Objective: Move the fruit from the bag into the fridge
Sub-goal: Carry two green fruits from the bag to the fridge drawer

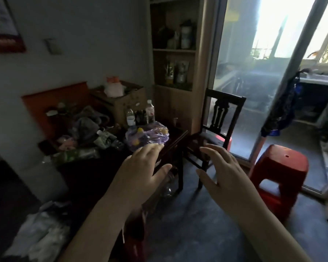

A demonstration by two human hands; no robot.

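Note:
A translucent purple plastic bag [148,136] lies on the near right corner of a dark wooden table [95,173], with yellow fruit [140,130] showing through it. My left hand [140,167] is stretched out with relaxed fingers, its fingertips just short of the bag's front edge. My right hand [223,169] hovers to the right of the table, fingers spread and empty. No fridge can be made out in this view.
The table holds water bottles [150,111], a cardboard box [119,99] and clutter. A dark wooden chair [216,129] stands beside the table's right corner. A red plastic stool [278,174] sits by the sliding glass door [254,72]. A tall shelf [173,50] stands behind.

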